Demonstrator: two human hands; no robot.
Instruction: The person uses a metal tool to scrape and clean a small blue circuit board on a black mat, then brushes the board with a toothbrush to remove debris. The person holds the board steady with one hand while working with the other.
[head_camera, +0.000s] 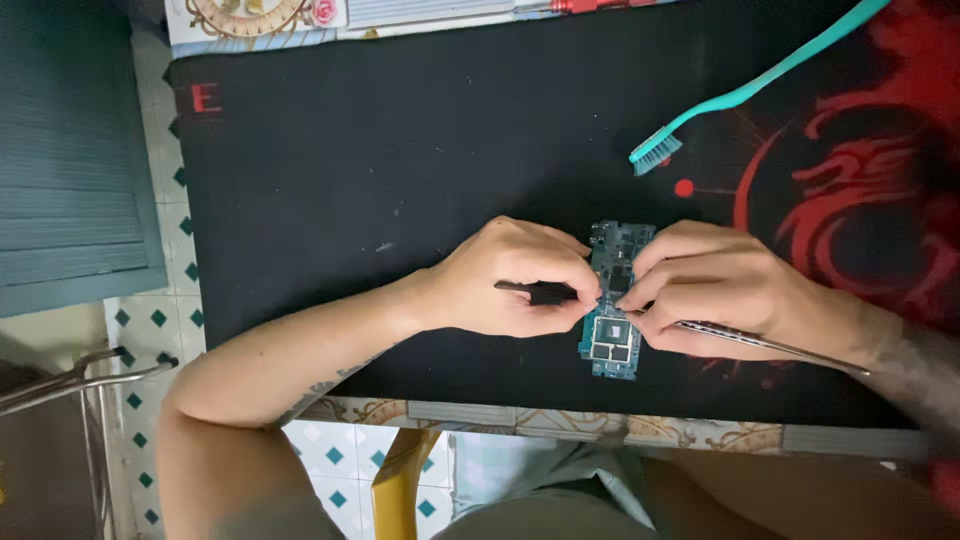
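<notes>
With our left hand (510, 280) gripping a black tool (540, 292) and our right hand (715, 290) pinching metal tweezers (770, 345), we work the blue circuit board (612, 305) at the desk's (350, 180) five o'clock; steady tips seem required next.

Soft, even daylight fills the head view, with no harsh glare. The black mat (400, 180) soaks up light and shows little texture (only faint specks). Short, weak shadows sit under the hands toward 6 o'clock. The circuit board (612, 330) is fairly sharp, though its fine parts blur. Toward 9 and 3 o'clock the edges soften and darken slightly.
</notes>
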